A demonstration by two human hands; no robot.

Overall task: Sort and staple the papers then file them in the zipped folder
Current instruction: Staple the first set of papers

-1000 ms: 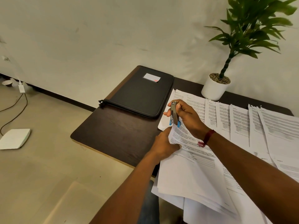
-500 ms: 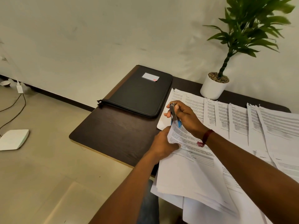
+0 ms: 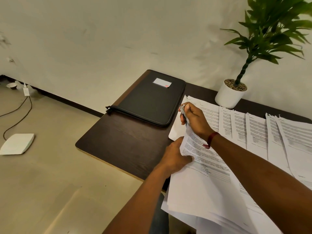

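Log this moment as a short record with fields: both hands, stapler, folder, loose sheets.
left hand: grips the paper set by its left edge
right hand: holds the stapler at the set's top corner
folder: black, closed, flat on the table
loose sheets: overlapping row on the table, right of the folder
plant pot: white, behind the sheets

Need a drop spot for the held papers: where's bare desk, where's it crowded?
Bare desk runs from the zipped folder to the front-left corner, left of the left hand. Rightward is crowded: overlapping paper sheets reach the plant pot.
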